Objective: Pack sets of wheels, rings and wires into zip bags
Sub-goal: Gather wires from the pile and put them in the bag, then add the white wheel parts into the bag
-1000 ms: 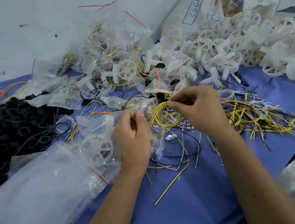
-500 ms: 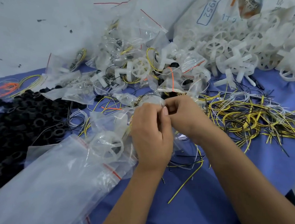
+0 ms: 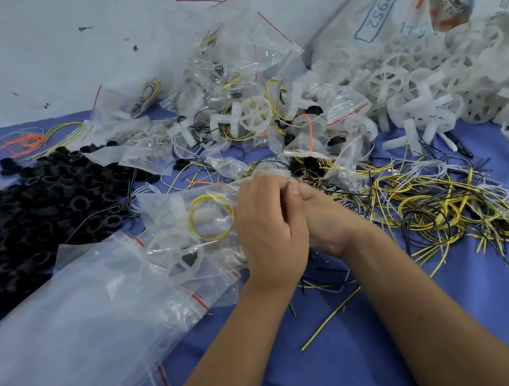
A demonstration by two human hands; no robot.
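Head view: both hands pinch a zip bag on blue cloth beside a white wall.

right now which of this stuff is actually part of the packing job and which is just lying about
In the job:
- left hand and right hand, together at the zip bag holding a yellow wire coil and a white wheel
- black rings
- loose wires
- white wheels pile
- empty zip bags

Lying about:
- printed sack
- orange wires
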